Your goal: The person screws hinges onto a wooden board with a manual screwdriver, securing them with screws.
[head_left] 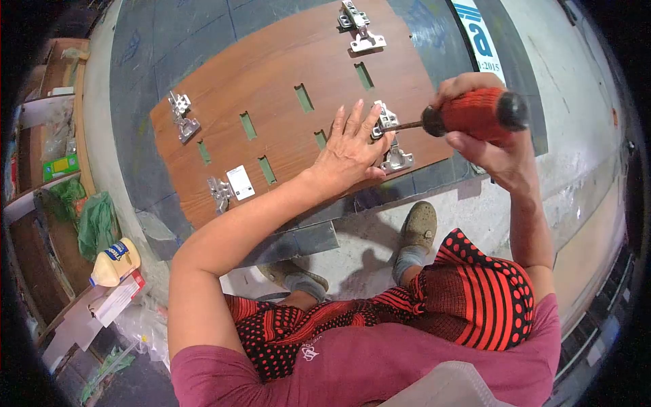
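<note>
My right hand (485,146) is wrapped around the red and black handle of a screwdriver (475,117). Its shaft points left, with the tip at a metal cabinet hinge (396,160) near the right end of a brown wooden panel (271,88). Spread out, the fingers of my left hand (352,139) rest on the panel and against that hinge, partly covering it. More hinges lie on the panel: one at the top right (363,30), one at the left (182,117), and one at the lower left (220,193) beside a white card (240,182).
Several green-bottomed slots are cut through the panel, which lies on a dark work surface (139,88). A sign with a blue letter (480,41) stands at the upper right. Shelves at left hold a green bag (98,227) and a cream-coloured bottle (116,262).
</note>
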Available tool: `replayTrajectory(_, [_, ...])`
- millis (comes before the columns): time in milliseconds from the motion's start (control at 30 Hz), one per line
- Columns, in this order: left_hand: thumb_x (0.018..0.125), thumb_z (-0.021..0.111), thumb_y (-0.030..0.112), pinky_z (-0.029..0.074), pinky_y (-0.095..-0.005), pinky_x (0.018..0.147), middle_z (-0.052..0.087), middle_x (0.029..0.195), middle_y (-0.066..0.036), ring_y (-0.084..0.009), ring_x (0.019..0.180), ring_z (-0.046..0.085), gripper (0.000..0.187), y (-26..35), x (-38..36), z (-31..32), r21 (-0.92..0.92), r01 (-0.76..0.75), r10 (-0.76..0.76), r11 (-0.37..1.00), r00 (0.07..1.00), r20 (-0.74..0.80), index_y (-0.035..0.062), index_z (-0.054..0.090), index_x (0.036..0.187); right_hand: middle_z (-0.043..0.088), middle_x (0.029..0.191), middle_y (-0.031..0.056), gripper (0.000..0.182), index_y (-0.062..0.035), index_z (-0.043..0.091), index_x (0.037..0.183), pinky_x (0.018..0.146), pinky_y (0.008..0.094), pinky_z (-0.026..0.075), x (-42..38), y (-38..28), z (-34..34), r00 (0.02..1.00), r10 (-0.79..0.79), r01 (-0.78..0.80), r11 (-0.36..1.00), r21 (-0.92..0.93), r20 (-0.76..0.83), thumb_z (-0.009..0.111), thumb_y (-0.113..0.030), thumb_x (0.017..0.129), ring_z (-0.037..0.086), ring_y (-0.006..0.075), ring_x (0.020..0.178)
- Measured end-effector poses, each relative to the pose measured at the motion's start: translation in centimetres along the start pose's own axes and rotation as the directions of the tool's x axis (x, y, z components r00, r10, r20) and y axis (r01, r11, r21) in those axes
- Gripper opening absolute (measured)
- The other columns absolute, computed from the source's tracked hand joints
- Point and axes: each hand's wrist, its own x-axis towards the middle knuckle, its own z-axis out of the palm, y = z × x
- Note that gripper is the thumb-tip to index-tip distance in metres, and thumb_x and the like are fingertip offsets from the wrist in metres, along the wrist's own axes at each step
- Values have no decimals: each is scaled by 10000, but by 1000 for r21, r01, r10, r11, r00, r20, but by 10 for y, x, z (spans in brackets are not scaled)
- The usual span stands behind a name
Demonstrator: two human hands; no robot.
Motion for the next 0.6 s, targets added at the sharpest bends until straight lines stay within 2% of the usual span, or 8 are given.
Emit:
replayTrajectory(200, [684, 711, 467, 221, -623, 1038, 252, 1438, -261, -477, 1323, 237, 754, 0, -1, 1, -18, 0, 0, 1000, 1000, -3, 132, 427, 1296, 622, 906, 26, 339, -50, 570, 1027, 807, 262, 468, 4, 11, 7, 997, 71, -69, 993, -91, 12, 756, -107, 751, 592, 110, 862])
replayTrajectory(333, [691, 712, 453, 215, -619, 1044, 256, 1433, -262, -472, 1323, 244, 751, 0, -1, 1, -43, 3, -4, 999, 1000, -8, 136, 404, 1298, 619, 949, 34, 355, -54, 562, 1056, 811, 268, 470, 4, 16, 8, 997, 70, -68, 994, -87, 20, 746, -103, 757, 595, 116, 868])
replayTrajectory(433, [695, 719, 432, 213, -619, 1045, 258, 1431, -263, -469, 1318, 255, 739, 0, -1, 0, -60, 4, -5, 998, 1000, -8, 136, 393, 1289, 604, 1033, 37, 419, -56, 532, 1114, 814, 272, 471, 6, 16, 3, 999, 7, -3, 996, -90, 48, 745, -96, 755, 590, 123, 910])
replayTrajectory(500, [696, 722, 421, 212, -620, 1046, 258, 1430, -263, -468, 1316, 260, 732, 0, 0, -2, -63, 3, -3, 998, 1000, -8, 135, 391, 1282, 579, 1071, 40, 509, -53, 493, 1179, 830, 272, 466, 8, 7, -5, 980, 103, -117, 990, 73, 171, 753, -89, 742, 575, 129, 948])
replayTrajectory(533, [695, 725, 417, 212, -621, 1046, 258, 1429, -262, -469, 1314, 262, 727, 0, 0, -3, -58, 7, -7, 998, 1000, -2, 135, 392, 1276, 579, 1071, 40, 509, -53, 493, 1179, 830, 272, 466, 8, 7, -6, 980, 103, -116, 991, 72, 171, 753, -89, 742, 575, 129, 948])
replayTrajectory(600, [694, 728, 413, 211, -621, 1046, 258, 1428, -262, -470, 1312, 264, 722, 1, 0, -3, -55, 11, -11, 998, 1000, 3, 134, 392, 1269, 542, 1151, 107, 580, -46, 454, 1209, 966, 352, 408, 8, 8, -7, 950, 203, -218, 975, 39, 237, 737, -107, 707, 519, 221, 1120])
